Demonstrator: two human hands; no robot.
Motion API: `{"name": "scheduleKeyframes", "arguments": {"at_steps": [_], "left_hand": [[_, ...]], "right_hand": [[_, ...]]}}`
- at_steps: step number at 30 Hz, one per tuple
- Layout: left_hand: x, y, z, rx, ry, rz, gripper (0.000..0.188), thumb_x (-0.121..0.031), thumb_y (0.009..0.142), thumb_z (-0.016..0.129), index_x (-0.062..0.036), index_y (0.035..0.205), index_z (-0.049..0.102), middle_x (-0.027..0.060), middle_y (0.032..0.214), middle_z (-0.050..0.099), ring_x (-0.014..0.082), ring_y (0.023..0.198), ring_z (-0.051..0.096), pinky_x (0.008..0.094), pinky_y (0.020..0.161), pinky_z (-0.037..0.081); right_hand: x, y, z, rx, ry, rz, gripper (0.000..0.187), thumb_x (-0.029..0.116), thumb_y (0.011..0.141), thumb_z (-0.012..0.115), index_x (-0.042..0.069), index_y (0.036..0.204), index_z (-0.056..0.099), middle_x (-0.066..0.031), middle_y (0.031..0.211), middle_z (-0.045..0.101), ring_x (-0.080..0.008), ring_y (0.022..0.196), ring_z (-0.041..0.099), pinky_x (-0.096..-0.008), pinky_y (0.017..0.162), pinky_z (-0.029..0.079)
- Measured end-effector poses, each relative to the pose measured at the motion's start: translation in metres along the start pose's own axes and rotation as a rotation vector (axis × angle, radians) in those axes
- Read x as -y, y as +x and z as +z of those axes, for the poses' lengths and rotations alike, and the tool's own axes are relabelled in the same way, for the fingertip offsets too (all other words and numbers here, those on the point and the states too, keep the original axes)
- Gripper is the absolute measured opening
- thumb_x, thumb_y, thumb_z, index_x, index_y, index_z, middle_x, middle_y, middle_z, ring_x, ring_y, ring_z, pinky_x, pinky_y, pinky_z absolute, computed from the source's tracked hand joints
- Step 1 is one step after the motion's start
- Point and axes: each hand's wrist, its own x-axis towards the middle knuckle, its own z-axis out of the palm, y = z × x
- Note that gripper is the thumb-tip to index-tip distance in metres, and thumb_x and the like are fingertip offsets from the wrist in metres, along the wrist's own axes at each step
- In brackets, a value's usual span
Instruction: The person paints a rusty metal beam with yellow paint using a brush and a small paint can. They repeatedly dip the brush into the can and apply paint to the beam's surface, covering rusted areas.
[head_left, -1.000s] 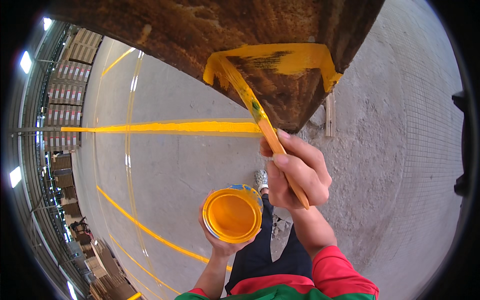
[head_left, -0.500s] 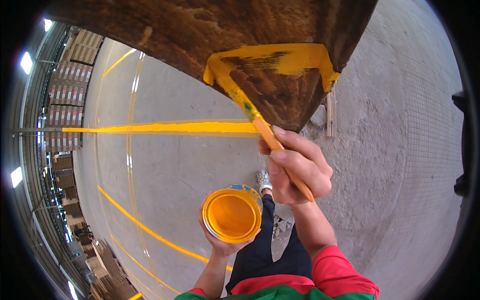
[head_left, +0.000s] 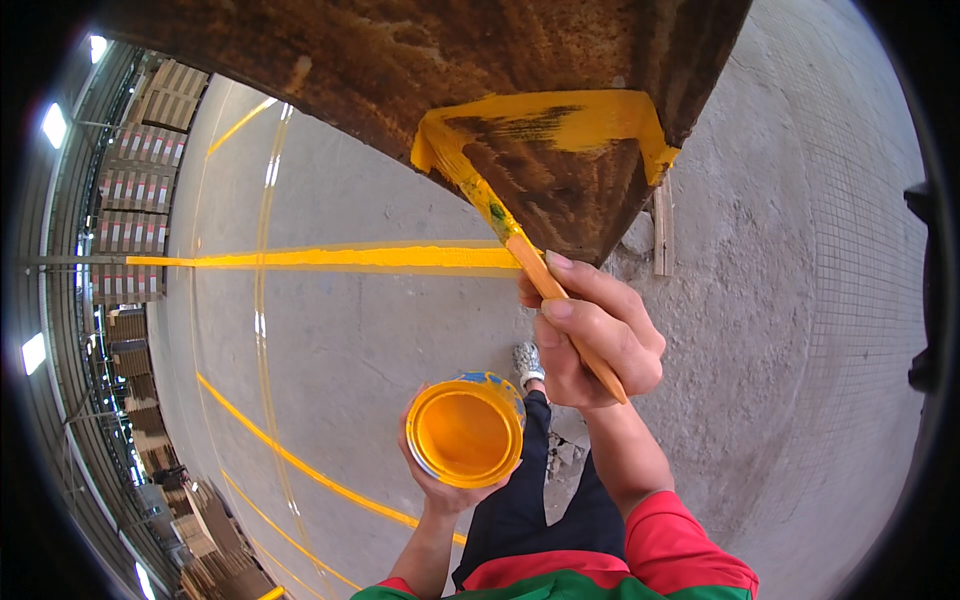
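While the left hand [head_left: 455, 494] cups the paint can [head_left: 513, 395] from below, thumb and fingers spread around its side and partly hidden, the right hand [head_left: 605, 340] pinches the wooden handle of the paintbrush [head_left: 520, 248] between closed thumb and fingers. The brush slants to the far left, its bristles touching the left end of a yellow band [head_left: 600, 118] on rusty brown metal [head_left: 350, 60]. The can, holding yellow paint, sits nearer and left of the right hand.
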Motion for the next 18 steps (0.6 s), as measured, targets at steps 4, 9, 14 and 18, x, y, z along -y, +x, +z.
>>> {"name": "scheduleKeyframes", "arguments": {"at_steps": [4,9,14,18], "left_hand": [[0.000,0.000,0.000,0.004,-0.008,-0.007,0.130,-0.031,0.060,0.099,-0.0037,0.154,0.013,0.0217,0.152,0.032,0.0346,0.137,0.045,0.0480,0.114,0.039],[0.001,-0.003,0.001,-0.010,-0.040,-0.022,0.129,-0.030,0.061,0.099,-0.0038,0.154,0.014,0.0214,0.152,0.032,0.0345,0.137,0.045,0.0479,0.114,0.039],[0.000,-0.001,0.002,-0.010,-0.052,-0.007,0.129,-0.029,0.061,0.099,-0.0045,0.154,0.014,0.0209,0.152,0.032,0.0347,0.137,0.045,0.0481,0.115,0.039],[0.000,-0.001,0.002,-0.015,-0.009,0.003,0.128,-0.029,0.060,0.099,-0.0050,0.154,0.014,0.0206,0.152,0.033,0.0348,0.136,0.045,0.0481,0.115,0.039]], "right_hand": [[0.001,0.001,-0.001,0.030,0.020,-0.015,0.016,-0.004,0.085,0.071,-0.003,0.101,0.067,-0.0279,0.107,0.068,-0.0328,0.081,0.075,-0.0369,0.070,0.064],[0.006,-0.002,-0.011,0.086,0.049,0.004,0.012,-0.001,0.091,0.068,-0.004,0.103,0.064,-0.0293,0.110,0.066,-0.0344,0.080,0.075,-0.0389,0.068,0.064],[0.003,-0.002,-0.011,0.004,0.028,0.012,0.012,0.000,0.093,0.066,-0.006,0.103,0.063,-0.0294,0.111,0.065,-0.0363,0.079,0.074,-0.0398,0.067,0.064],[-0.002,0.000,-0.006,0.057,0.062,0.006,0.012,-0.001,0.092,0.067,-0.005,0.102,0.063,-0.0289,0.111,0.066,-0.0354,0.080,0.074,-0.0395,0.068,0.064]]}}
